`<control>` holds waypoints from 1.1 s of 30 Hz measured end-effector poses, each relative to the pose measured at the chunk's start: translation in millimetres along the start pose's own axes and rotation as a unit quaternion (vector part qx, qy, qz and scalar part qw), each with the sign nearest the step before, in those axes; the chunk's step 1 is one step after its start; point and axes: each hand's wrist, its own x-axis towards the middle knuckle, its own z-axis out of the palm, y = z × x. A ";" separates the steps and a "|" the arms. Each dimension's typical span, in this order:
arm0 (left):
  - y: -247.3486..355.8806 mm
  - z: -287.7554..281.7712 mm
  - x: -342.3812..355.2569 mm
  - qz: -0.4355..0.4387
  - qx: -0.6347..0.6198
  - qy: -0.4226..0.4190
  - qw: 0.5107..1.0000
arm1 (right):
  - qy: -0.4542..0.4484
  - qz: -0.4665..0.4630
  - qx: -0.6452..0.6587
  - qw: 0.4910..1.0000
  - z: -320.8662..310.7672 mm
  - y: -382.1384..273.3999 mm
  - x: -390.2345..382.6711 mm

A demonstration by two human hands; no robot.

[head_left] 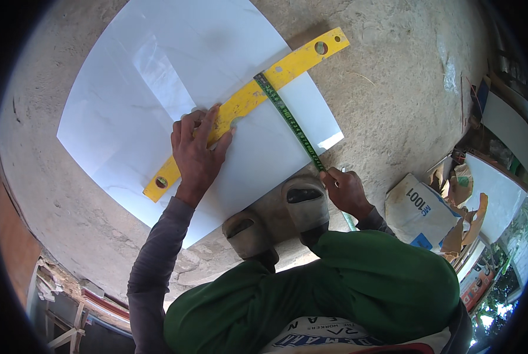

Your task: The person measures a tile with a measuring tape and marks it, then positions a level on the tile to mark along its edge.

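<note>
A large glossy white tile (140,141) with faint veining lies on the concrete floor in front of me. Across it, slanting from lower left to upper right, rests a yellow spirit level (293,64) whose far end sticks out past the tile's edge. My left hand (198,150) grips the level near its middle, fingers over it and thumb along its near side. A green tape measure blade (290,121) runs from the level down to the tile's near right edge. My right hand (346,192) pinches that blade just beyond the edge.
My sandalled feet (308,203) stand close to the tile's near edge. To the right lies a torn cardboard box (420,212), with a white panel (497,194) beside it. Wooden pieces (69,330) stand at the lower left. Rough concrete floor (387,88) surrounds the tile.
</note>
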 end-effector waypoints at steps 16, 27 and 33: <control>-3.2 3.4 -3.6 0.011 0.027 -0.008 1.000 | -0.028 0.059 -0.044 0.997 7.8 2.9 -0.8; -11.7 11.5 -5.9 0.053 0.067 0.001 0.996 | 0.046 0.071 -0.007 0.996 26.7 19.0 -4.9; -14.3 11.7 -4.5 0.064 0.065 0.007 0.996 | 0.058 0.095 -0.001 0.994 31.3 13.2 -9.9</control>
